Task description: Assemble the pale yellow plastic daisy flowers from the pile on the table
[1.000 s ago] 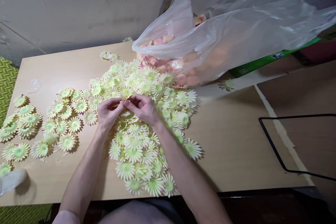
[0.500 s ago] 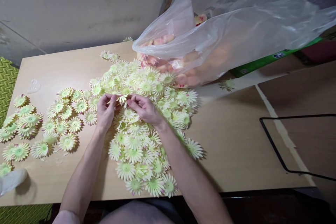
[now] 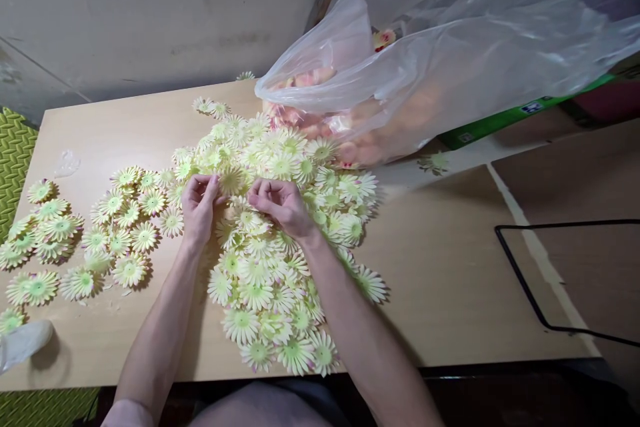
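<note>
Pinched between the thumb and fingers of my left hand (image 3: pixel 200 203) is one pale yellow-green artificial flower head (image 3: pixel 231 181), its petals spread and facing me. Just right of it, my right hand (image 3: pixel 279 203) is closed, fingers curled in and thumb against them; whether anything small is in it I cannot make out. Both hands are over a big heap of similar flower heads (image 3: pixel 255 271), many with faint pink petal tips. Left of my left hand lie looser flower heads (image 3: pixel 129 270), in two groups on the wooden table (image 3: pixel 450 280).
A translucent plastic bag (image 3: pixel 425 93) with pink and peach pieces inside rests at the heap's back right. Bottom left stands a whitish object (image 3: pixel 25 343), partly cut off. A bent black metal bar (image 3: pixel 520 287) is at right. A wall (image 3: pixel 150 13) rises behind the table.
The flower head in my left hand has turned from edge-on to face me. My right hand has come away from it, slightly to the right.
</note>
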A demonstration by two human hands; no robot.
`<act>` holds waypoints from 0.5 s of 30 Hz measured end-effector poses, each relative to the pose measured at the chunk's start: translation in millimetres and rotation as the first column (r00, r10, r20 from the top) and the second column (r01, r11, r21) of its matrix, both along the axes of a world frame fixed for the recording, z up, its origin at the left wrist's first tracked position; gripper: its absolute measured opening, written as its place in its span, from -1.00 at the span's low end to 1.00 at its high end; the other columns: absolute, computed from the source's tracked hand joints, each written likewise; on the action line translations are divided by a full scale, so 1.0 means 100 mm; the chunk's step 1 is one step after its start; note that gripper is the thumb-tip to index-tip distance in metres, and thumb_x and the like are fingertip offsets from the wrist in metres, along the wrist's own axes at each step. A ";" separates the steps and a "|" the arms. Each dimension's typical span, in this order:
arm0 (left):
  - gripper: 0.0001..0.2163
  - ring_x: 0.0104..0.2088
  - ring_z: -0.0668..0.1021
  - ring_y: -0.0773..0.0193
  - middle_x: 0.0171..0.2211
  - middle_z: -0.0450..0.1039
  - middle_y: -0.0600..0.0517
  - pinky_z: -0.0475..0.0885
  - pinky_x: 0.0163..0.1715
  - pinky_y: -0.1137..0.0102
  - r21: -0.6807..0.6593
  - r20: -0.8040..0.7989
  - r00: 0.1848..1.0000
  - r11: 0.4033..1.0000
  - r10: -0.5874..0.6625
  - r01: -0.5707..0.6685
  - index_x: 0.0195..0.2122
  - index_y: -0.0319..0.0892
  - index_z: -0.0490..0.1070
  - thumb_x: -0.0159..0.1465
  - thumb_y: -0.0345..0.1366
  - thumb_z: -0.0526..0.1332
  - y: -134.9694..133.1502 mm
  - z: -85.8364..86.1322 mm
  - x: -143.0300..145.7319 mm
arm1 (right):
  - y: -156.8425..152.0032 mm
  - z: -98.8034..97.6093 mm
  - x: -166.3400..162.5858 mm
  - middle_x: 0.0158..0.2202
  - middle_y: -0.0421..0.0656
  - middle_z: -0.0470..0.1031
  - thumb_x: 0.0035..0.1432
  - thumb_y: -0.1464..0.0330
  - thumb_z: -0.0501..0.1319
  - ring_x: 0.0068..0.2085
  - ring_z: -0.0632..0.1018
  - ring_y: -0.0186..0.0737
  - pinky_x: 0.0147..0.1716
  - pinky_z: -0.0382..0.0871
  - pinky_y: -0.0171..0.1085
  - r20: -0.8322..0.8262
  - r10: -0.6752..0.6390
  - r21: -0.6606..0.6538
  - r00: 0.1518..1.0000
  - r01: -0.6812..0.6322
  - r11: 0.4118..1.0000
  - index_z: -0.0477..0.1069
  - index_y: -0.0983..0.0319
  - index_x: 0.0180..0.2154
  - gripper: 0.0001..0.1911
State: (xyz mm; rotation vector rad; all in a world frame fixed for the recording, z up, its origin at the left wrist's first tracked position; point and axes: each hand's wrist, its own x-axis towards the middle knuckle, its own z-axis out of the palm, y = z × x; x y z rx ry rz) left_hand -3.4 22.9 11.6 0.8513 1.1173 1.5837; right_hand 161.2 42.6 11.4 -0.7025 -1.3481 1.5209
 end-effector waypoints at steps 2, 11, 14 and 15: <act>-0.81 -0.43 0.54 0.46 -0.42 0.47 0.10 0.53 -0.37 0.53 0.021 -0.048 0.998 0.999 -0.045 0.046 -0.38 -0.15 0.44 0.14 -0.18 0.39 -0.02 0.01 0.01 | 0.00 0.01 -0.02 -0.43 -0.22 0.48 -0.03 0.29 0.43 -0.41 0.46 -0.33 -0.37 0.43 -0.29 0.031 -0.019 -0.018 0.999 0.020 1.000 0.44 0.20 -0.48 -0.79; -0.80 -0.21 0.65 0.23 -0.20 0.63 -0.05 0.57 -0.16 0.37 0.041 -0.146 0.973 0.981 -0.180 0.187 -0.24 -0.13 0.62 0.17 -0.16 0.37 -0.07 0.05 0.02 | 0.01 -0.02 -0.05 -0.33 -0.20 0.60 0.03 0.26 0.41 -0.34 0.58 -0.32 -0.30 0.56 -0.28 -0.011 -0.064 -0.080 0.998 0.063 0.995 0.59 0.16 -0.24 -0.78; -0.80 -0.23 0.66 0.24 -0.23 0.64 -0.04 0.57 -0.17 0.40 0.032 -0.158 0.972 0.982 -0.176 0.184 -0.25 -0.11 0.63 0.08 -0.26 0.44 -0.06 0.03 0.02 | 0.02 -0.03 -0.06 -0.35 -0.20 0.60 -0.02 0.26 0.44 -0.35 0.58 -0.33 -0.32 0.55 -0.31 -0.028 -0.060 -0.117 0.998 0.057 0.992 0.59 0.18 -0.28 -0.78; -0.79 -0.23 0.66 0.24 -0.23 0.64 -0.03 0.57 -0.16 0.39 0.025 -0.149 0.974 0.984 -0.171 0.177 -0.24 -0.10 0.64 0.06 -0.28 0.45 -0.06 0.03 0.03 | 0.02 -0.03 -0.06 -0.35 -0.20 0.61 -0.02 0.26 0.44 -0.35 0.58 -0.33 -0.32 0.55 -0.32 -0.028 -0.060 -0.124 0.998 0.056 0.991 0.59 0.19 -0.29 -0.77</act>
